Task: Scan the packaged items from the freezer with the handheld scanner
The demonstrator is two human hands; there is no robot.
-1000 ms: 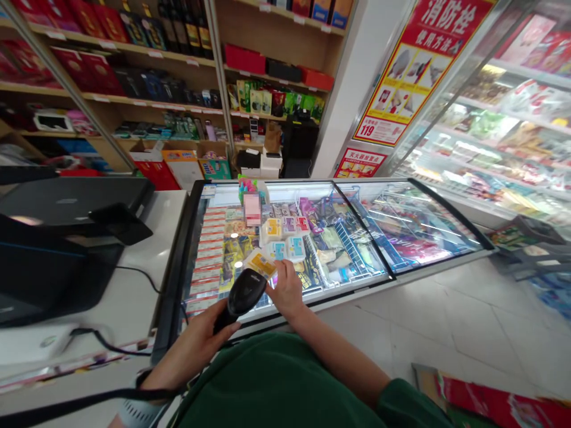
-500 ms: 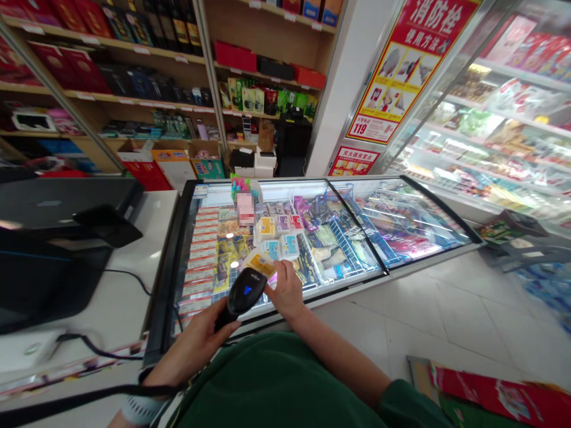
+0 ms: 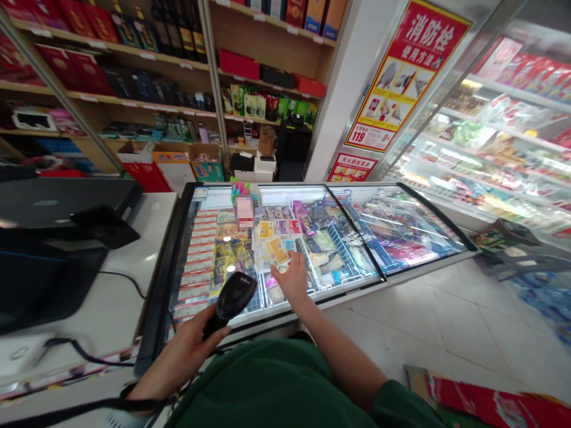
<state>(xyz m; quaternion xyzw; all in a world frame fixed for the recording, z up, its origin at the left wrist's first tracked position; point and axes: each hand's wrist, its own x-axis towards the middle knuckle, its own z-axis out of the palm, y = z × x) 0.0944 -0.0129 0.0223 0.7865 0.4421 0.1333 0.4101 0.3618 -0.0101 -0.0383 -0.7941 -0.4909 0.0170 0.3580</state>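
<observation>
My left hand is closed around the grip of a black barcode scanner, whose head points toward the freezer. My right hand pinches the near edge of a small white pack with a yellow label. This pack is held over several similar packs on the glass top of the chest freezer. Among them are a yellow-labelled pack, a purple one and a red one. The held pack partly hides those with blue labels.
A white counter with dark equipment and cables adjoins the freezer on the left. A small bright-coloured item stands at the freezer's back edge. Behind are stocked shelves; a glass-fronted cooler is at right. Red packaging lies low on the right.
My right hand has carried the yellow-labelled pack away from the scanner, toward the other packs. The scanner has shifted slightly down and left, and its blue light mark no longer shows.
</observation>
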